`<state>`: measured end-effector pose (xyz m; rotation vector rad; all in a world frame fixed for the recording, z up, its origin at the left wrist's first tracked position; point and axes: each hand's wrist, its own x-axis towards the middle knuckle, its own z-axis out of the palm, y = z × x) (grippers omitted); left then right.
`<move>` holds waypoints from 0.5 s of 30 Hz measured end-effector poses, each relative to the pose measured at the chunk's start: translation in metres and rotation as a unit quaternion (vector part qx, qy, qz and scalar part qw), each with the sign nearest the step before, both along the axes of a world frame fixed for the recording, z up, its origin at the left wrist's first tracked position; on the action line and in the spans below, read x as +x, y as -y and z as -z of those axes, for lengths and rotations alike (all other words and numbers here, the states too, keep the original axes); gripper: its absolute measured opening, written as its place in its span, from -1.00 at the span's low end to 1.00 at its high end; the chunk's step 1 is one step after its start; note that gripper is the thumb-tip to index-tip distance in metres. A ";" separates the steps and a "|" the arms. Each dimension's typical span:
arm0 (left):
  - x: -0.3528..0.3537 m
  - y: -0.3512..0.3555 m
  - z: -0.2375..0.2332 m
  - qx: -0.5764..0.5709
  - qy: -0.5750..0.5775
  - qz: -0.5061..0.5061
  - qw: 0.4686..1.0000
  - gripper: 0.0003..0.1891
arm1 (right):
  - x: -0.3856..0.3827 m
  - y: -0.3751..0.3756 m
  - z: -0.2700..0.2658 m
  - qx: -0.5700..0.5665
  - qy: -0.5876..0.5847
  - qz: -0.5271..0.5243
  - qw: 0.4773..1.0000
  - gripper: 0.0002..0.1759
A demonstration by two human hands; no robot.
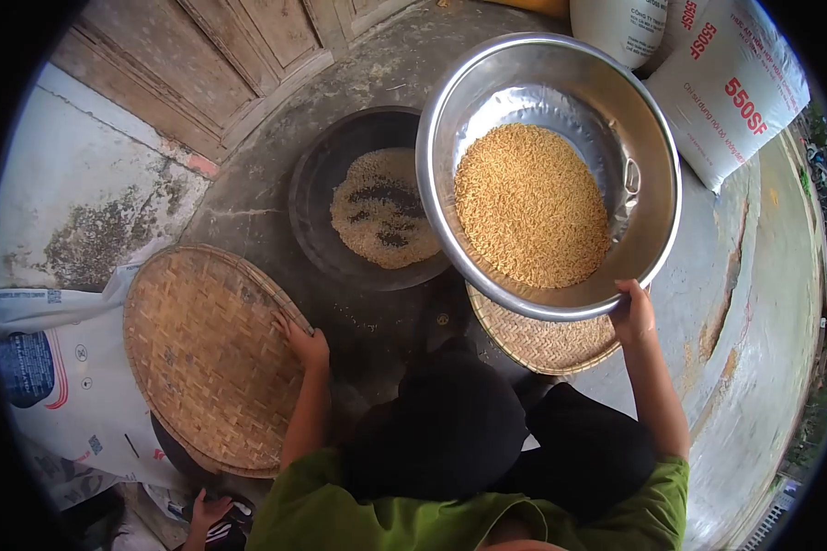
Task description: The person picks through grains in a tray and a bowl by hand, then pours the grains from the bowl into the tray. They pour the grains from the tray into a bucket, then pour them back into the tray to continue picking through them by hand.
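Note:
My right hand (632, 314) grips the rim of a steel basin (652, 230), its fingers closed over the edge. The basin is tilted, with a heap of golden unhusked grain (531, 207) against its lower side. My left hand (305, 344) is closed on the edge of a round woven bamboo tray (211, 358), which leans up on my left. Between the two, a wide dark pan (312, 220) stands on the floor with paler grain (377, 239) spread thinly in it. The basin hides part of its right side.
A second woven tray (547, 342) lies under the basin. Printed sacks (726, 101) stand at the back right, and another white sack (92, 386) is at the left. A wooden door (193, 64) is behind. Another person's hand (209, 514) shows at the lower left.

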<state>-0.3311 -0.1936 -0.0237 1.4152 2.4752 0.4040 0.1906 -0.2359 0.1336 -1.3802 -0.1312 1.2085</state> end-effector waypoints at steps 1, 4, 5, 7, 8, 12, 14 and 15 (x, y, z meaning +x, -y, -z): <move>-0.001 0.000 -0.020 0.074 0.052 0.028 0.996 -0.15 | 0.005 0.003 -0.003 0.003 0.008 0.018 1.000 -0.82; 0.003 -0.006 -0.091 0.167 0.144 0.059 0.974 -0.19 | 0.030 0.017 -0.003 0.016 0.015 0.038 0.999 -0.90; 0.006 -0.009 -0.113 0.184 0.178 0.063 0.965 -0.20 | 0.037 0.020 -0.005 0.020 0.019 0.047 0.999 -0.90; 0.018 -0.013 -0.146 0.212 0.180 0.076 0.958 -0.21 | 0.039 0.023 -0.011 0.047 0.022 0.066 0.996 -0.86; 0.025 -0.016 -0.158 0.234 0.180 0.088 0.951 -0.22 | 0.041 0.025 -0.015 0.051 0.022 0.069 0.996 -0.86; 0.047 -0.037 -0.166 0.302 0.146 0.084 0.938 -0.23 | 0.046 0.038 -0.033 0.053 0.024 0.106 0.993 -0.83; 0.052 -0.043 -0.167 0.311 0.169 0.083 0.931 -0.23 | 0.047 0.040 -0.040 0.053 0.028 0.121 0.991 -0.82; 0.053 -0.042 -0.167 0.312 0.190 0.073 0.928 -0.23 | 0.052 0.044 -0.037 0.063 0.024 0.115 0.991 -0.84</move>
